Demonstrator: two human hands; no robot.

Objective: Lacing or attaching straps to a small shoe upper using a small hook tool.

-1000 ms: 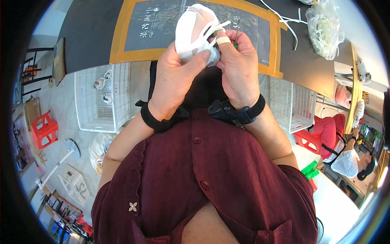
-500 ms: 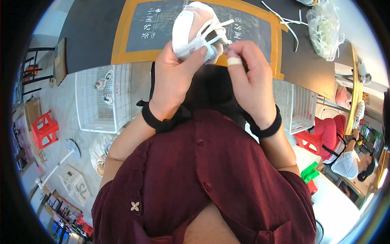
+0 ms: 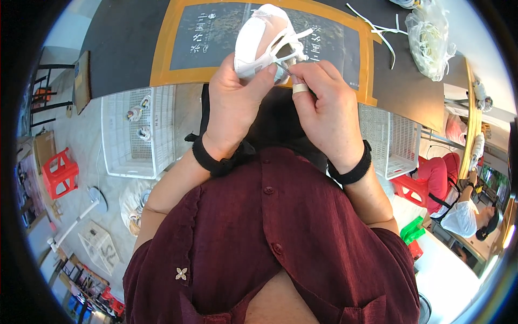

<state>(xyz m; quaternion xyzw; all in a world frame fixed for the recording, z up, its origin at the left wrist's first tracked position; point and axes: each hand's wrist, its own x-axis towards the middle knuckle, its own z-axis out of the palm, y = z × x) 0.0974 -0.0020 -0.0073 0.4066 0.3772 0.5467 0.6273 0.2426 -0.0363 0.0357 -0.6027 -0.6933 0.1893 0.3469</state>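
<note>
A small white and pale pink shoe (image 3: 259,42) with white laces (image 3: 285,40) is held up over the table's near edge. My left hand (image 3: 237,102) is closed round its near left side, with the thumb pressed by the lacing. My right hand (image 3: 326,108), a pale wrap on one finger, pinches close to the shoe's opening. A thin, dark, straight sliver runs from its fingertips to the lacing; what it is I cannot make out. Loose lace ends stick out to the right of the shoe.
A dark table (image 3: 127,43) bears a mat edged with brown tape (image 3: 164,46). Loose white laces (image 3: 386,29) and a clear bag of laces (image 3: 430,43) lie at the right. White crates (image 3: 162,137) stand below. A person (image 3: 458,216) sits at far right.
My right hand has moved left and up against the shoe, its fingertips now at the lacing. The shoe has shifted slightly right and tilted.
</note>
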